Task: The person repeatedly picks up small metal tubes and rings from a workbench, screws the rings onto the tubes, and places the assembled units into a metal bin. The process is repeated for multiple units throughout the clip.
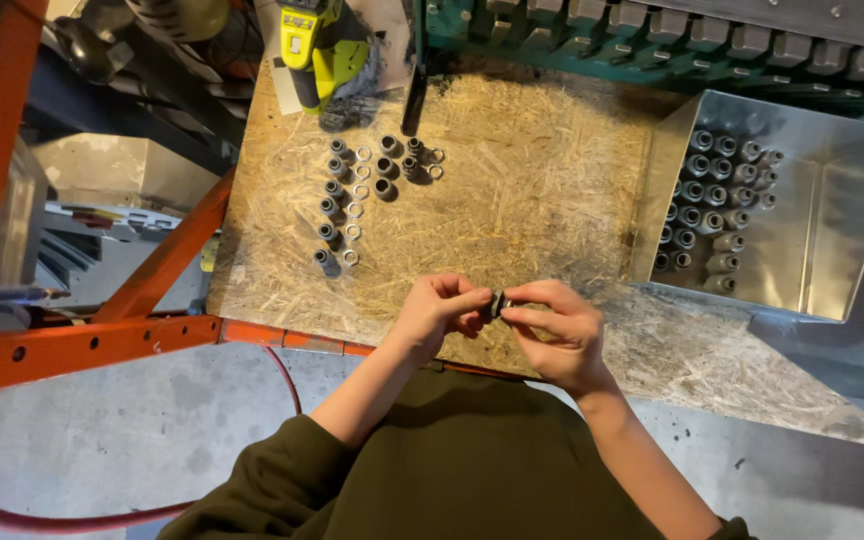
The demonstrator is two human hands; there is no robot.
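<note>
— At the near edge of the table (pixel 552 170), what do the hands do?

— They meet over the edge. The left hand (pixel 439 312) and the right hand (pixel 552 330) are together, and their fingertips pinch one small dark fitting (pixel 498 303) between them. It is held in the air, just above the board, and it does not touch the table. Most of it is hidden by the fingers, so I cannot tell its exact shape.

— What lies on the table further away?

— A group of similar dark fittings (pixel 330 205) stands in a column, with a row of small silver rings (pixel 354 210) just beside it on the right. Some more fittings and rings stand near the top of this group. All of these are well apart from the hands.

— And on the right side?

— An open metal box (pixel 832 240) stands there, and many dark fittings stand in rows in its left part. At the far edge of the table I see a yellow-green power drill (pixel 317 45). An orange steel frame (pixel 72 340) runs along the left of the table. The sleeves of the person are dark green.
</note>
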